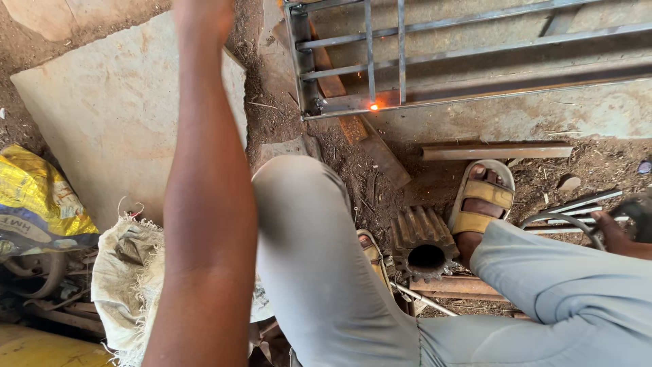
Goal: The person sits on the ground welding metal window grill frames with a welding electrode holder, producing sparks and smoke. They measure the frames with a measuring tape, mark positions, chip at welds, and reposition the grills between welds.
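Metal grille (435,61) glows at one joint, hands seemingly clear of it

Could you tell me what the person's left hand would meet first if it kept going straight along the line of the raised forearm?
The left hand is cut off by the top edge, pointing up the picture. Nothing shows ahead of it; the pale stone slab lies beneath and beside the arm, though depth is unclear.
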